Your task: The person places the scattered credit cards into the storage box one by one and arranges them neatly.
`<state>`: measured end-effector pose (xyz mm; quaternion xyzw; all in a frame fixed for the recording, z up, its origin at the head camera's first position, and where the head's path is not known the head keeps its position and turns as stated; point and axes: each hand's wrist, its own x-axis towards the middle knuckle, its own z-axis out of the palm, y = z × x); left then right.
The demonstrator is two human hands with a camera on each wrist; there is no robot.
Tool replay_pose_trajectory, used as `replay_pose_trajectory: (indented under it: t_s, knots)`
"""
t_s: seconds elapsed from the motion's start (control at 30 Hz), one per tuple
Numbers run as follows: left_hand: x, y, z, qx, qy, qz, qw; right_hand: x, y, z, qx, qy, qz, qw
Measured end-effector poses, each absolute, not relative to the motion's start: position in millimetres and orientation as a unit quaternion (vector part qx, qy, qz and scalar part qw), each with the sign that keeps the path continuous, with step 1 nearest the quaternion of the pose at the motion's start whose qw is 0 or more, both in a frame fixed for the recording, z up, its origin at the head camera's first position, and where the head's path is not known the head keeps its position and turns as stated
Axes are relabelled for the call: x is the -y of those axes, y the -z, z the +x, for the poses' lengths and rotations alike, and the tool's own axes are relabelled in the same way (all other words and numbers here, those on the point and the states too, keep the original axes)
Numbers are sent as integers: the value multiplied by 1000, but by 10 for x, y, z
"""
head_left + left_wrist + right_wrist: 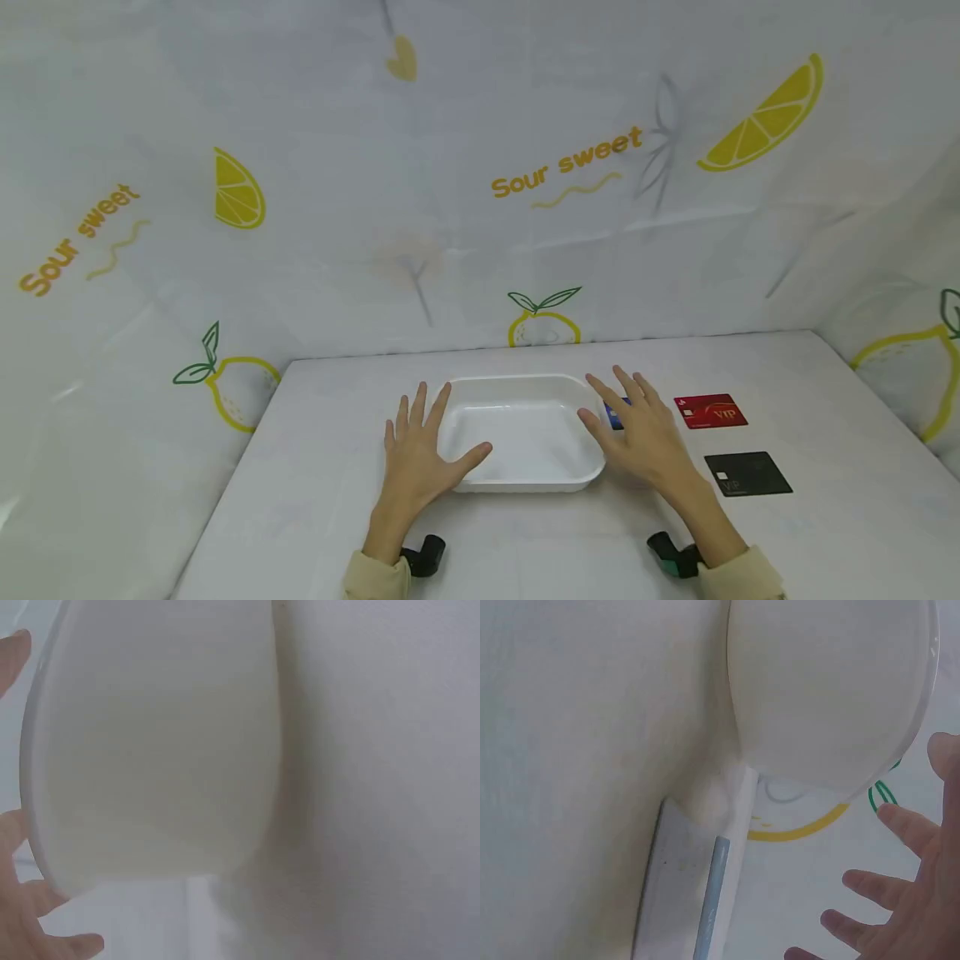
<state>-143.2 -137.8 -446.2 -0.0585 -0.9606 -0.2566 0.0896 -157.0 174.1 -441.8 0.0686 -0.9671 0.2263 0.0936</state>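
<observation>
A white rectangular tray (525, 433) with rounded corners sits on the table, and its inside looks bare. My left hand (422, 454) hovers at the tray's left end, fingers spread and thumb pointing across the near rim. On the other side, my right hand (637, 429) is held over the right end, its fingers also spread. Whether either hand touches the rim I cannot tell. Behind the right hand a blue card (615, 414) is partly hidden. A red VIP card (711, 411) and a black VIP card (747, 473) lie to the right.
The white table (315, 500) meets a backdrop (450, 208) printed with lemons and "Sour sweet" lettering. Black wrist devices (426, 557) are strapped below both hands. Beige sleeves (742, 575) show at the bottom.
</observation>
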Motion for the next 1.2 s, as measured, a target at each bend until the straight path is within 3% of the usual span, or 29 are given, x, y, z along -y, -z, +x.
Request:
replay_pose_trajectory:
  t_s: [0.33,0.57,0.83,1.2]
  knots:
    - [1565,4839,-1400,873,464,-65,134,-2027,4536,-1698,919,-366,79,121]
    - [1593,4999,-1391,825,546,-70,124,-2232,4598,-1784,904,-406,88,100]
    - [1610,5038,-1363,817,557,-103,109,-2442,4629,-1871,908,-399,90,87]
    - [1625,5076,-1372,810,560,-138,106,-2746,4658,-1919,926,-370,68,23]
